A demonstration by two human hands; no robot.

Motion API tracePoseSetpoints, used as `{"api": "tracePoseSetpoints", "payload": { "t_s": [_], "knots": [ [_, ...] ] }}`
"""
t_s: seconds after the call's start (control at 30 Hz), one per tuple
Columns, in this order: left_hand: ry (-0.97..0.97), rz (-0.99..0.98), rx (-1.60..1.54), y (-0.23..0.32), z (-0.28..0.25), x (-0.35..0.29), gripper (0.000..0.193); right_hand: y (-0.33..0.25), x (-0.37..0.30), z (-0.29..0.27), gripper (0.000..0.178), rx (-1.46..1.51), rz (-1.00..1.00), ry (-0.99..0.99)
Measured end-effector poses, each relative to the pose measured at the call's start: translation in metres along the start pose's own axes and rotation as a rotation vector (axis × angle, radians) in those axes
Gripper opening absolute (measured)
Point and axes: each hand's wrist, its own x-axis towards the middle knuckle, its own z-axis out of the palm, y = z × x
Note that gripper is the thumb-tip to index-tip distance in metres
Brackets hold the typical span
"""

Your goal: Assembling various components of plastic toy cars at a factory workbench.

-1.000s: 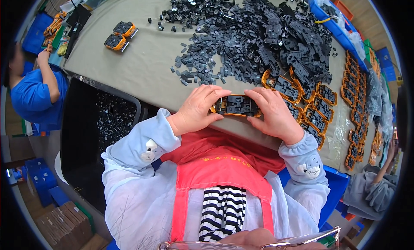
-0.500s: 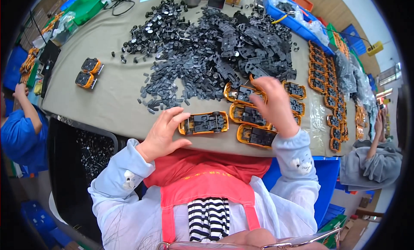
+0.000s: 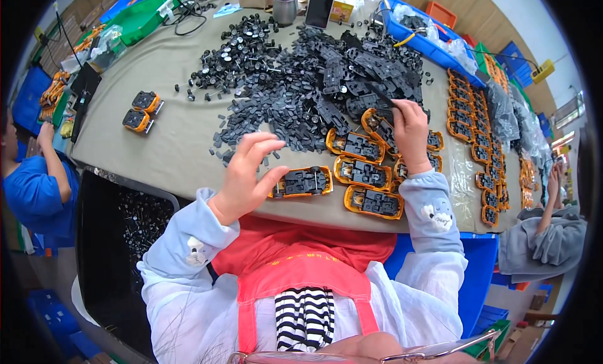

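My left hand [image 3: 248, 175] is open, fingers spread, just beside and above the left end of an overturned orange toy car [image 3: 303, 182] with black underside and wheels. My right hand [image 3: 411, 135] pinches a thin black plastic part [image 3: 383, 95], seen nearly edge-on, at the near side of a heap of black toy car chassis plates [image 3: 361, 65]. Below and beside that hand lie several more orange car bodies, upside down, among them one tilted body [image 3: 379, 128] and one near the table edge [image 3: 374, 202].
Left of the chassis heap lie small dark plastic pieces [image 3: 251, 116] and wheels on axles [image 3: 242, 53]. Two orange cars [image 3: 136, 119] stand at left; rows of bodies [image 3: 461, 106] line the right. A blue tray [image 3: 433, 40], phone [image 3: 320, 7] and black bin [image 3: 100, 238] surround the work; co-workers sit both sides.
My right hand has moved up and right off the orange bodies and now pinches a black part. My left hand has lifted slightly off the near car, fingers still spread.
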Motion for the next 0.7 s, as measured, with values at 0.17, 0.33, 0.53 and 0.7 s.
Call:
{"api": "tracePoseSetpoints", "payload": {
  "t_s": [0.17,0.33,0.53,0.7],
  "knots": [
    [-0.01,-0.382,-0.683,0.029,0.017,0.039,0.044,-0.085,0.018,-0.053,0.017,0.752,0.33,-0.442],
    [-0.186,-0.785,-1.026,0.03,0.013,0.041,0.034,-0.131,0.017,-0.056,0.036,0.608,-0.086,-0.237],
    [-0.137,-0.948,-1.255,0.021,0.005,0.016,0.035,-0.128,0.001,-0.04,0.047,0.554,-0.206,-0.406],
    [-0.173,-0.565,-0.599,0.008,-0.012,-0.027,0.055,-0.124,-0.011,-0.043,0.046,0.527,-0.137,-0.465]
  ]
}}
